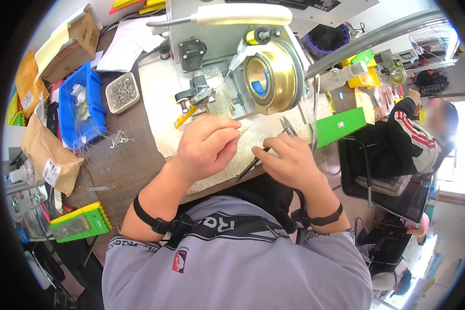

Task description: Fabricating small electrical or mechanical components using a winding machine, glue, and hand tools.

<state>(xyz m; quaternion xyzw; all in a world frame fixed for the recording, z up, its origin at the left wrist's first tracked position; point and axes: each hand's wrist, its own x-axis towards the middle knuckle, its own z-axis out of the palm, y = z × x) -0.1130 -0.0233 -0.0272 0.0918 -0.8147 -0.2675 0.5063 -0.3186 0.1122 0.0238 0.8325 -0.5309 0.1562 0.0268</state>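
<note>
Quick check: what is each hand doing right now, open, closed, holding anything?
Left hand: closed, fingers pinched on a small pale piece, too small to identify.
Right hand: closed around thin dark metal tweezers.

I'm looking at a small workshop/assembly bench — a bench machine w/ a brass-coloured drum (273, 76) sits at the back, a blue parts bin (80, 106) and a tray of small metal bits (122, 92) on a worn wooden table (126, 165), plus padded envelopes (49, 160). Another person (423, 139) sits at the next station.
</note>
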